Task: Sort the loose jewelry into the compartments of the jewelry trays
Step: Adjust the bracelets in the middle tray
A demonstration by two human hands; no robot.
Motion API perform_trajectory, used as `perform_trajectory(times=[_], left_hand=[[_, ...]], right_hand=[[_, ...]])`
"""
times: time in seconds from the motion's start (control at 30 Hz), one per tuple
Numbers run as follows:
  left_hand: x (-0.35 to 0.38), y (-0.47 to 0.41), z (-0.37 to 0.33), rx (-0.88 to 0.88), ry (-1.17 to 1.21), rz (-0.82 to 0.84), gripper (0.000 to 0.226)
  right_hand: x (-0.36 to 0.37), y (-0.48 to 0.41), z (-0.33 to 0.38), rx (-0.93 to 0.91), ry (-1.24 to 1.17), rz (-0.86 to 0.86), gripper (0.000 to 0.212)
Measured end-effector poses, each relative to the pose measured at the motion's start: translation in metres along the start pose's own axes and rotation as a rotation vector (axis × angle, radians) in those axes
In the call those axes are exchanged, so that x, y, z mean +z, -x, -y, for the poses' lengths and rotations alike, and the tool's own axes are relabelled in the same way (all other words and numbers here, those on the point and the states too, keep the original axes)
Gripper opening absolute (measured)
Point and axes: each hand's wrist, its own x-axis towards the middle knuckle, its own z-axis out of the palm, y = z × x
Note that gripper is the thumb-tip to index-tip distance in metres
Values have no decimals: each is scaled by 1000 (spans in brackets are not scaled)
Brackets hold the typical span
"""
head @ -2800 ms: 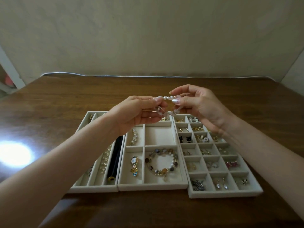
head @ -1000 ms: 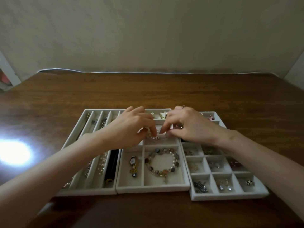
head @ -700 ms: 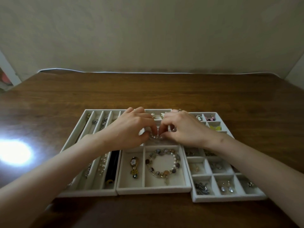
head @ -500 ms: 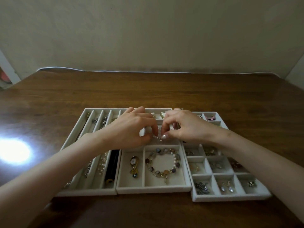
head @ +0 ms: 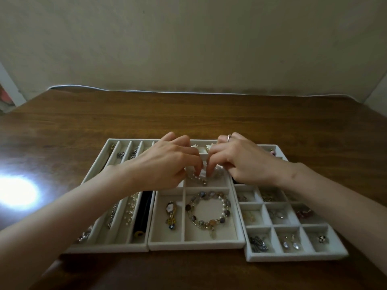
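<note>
Both grips — your left hand point(head: 165, 164) and right hand point(head: 240, 162) — pinch the pearl bracelet point(head: 200, 179) in the middle tray point(head: 194, 245), a beaded bracelet point(head: 209, 212) just nearer.

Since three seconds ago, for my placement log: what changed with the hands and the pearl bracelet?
The left hand and right hand lowered the pearl bracelet from mid-air into the middle tray, just behind the beaded bracelet, and still pinch it. The beaded bracelet stayed put.

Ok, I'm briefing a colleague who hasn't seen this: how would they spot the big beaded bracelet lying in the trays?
On the brown wooden table, take the middle pale grey tray of three. Its large near-right compartment holds the round bracelet of grey, amber and pearl beads: the only full ring of beads there.
</note>
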Motion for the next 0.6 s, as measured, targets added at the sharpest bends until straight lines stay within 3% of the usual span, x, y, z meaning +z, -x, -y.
perform_trajectory(times=[0.37, 0.6], left_hand=[[-5, 0, 4, 11, 19, 86, 48], [-5, 0, 5, 0, 60, 78, 47]], right_hand=[[-6, 1, -7, -26, 86, 51, 40], [-5, 3, -10, 0, 7, 33, 45]])
